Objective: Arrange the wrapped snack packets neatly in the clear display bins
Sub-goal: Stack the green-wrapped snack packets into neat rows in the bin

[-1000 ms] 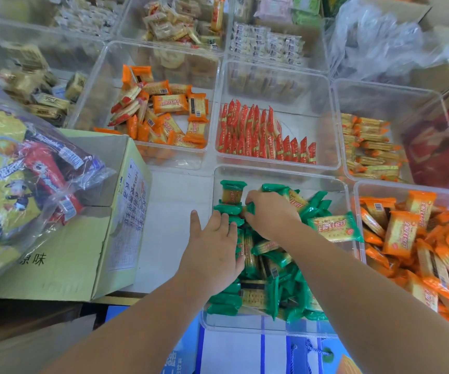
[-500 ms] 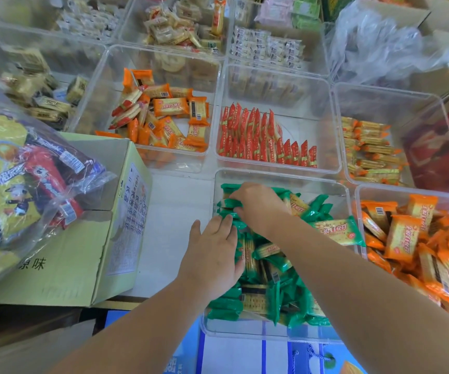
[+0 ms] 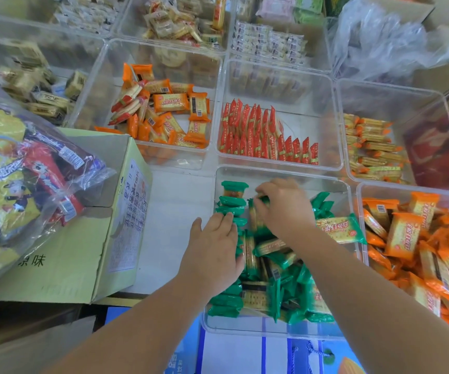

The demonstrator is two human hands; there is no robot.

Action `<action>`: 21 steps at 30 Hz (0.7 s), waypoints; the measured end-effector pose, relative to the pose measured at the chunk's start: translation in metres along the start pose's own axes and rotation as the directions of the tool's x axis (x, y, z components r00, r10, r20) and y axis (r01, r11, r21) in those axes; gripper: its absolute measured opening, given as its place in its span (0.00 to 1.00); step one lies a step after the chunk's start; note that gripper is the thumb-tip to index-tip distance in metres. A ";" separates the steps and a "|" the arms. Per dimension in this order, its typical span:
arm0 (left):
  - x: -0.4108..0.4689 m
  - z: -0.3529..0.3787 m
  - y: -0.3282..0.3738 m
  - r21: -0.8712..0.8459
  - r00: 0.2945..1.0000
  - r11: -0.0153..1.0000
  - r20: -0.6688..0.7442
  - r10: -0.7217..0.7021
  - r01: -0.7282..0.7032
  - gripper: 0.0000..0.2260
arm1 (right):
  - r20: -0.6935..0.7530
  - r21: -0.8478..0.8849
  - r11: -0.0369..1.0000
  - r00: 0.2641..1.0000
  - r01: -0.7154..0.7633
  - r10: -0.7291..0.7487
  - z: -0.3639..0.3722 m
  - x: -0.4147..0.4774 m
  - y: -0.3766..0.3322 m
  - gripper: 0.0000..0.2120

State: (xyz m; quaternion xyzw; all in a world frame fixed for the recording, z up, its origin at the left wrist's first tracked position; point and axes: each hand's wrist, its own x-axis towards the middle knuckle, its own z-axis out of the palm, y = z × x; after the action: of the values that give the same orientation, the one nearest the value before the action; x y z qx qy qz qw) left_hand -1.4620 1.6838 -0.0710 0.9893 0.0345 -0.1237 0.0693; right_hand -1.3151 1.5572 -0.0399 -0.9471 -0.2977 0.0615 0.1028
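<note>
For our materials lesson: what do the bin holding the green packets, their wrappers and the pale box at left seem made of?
Clear display bin: likely rigid plastic, glossy; see-through walls with bright edge glints.
Green snack packets: probably thin plastic film, shiny; crimped ends and creases.
Cardboard box: matt printed card, apparently; folded flaps, no shine.

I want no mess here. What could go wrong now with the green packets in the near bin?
The left hand touches the upright row; if it lifts, the row may topple. The right hand pinches one packet over a loose pile, which may slide into the row. A flat packet at the bin's right rim could slip toward the orange packets.
</note>
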 end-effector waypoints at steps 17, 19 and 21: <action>-0.001 -0.007 0.001 -0.019 1.000 1.000 0.028 -0.007 0.008 0.32 | 0.040 -0.082 0.970 0.972 -0.227 0.231 0.000 -0.050 0.013 0.19; -0.001 -0.007 0.001 -0.019 1.000 1.000 0.025 -0.006 0.006 0.32 | -0.001 -0.037 0.983 0.983 -0.182 0.182 0.000 -0.051 0.010 0.17; -0.001 -0.007 0.000 -0.027 1.000 1.000 0.021 -0.003 0.004 0.31 | -0.055 0.057 0.988 0.987 -0.146 0.149 -0.004 -0.048 0.010 0.16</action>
State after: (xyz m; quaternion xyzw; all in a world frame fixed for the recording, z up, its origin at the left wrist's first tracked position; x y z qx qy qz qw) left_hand -1.4615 1.6843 -0.0640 0.9868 0.0372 -0.1338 0.0830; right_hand -1.3484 1.5208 -0.0355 -0.9649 -0.2217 0.0488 0.1319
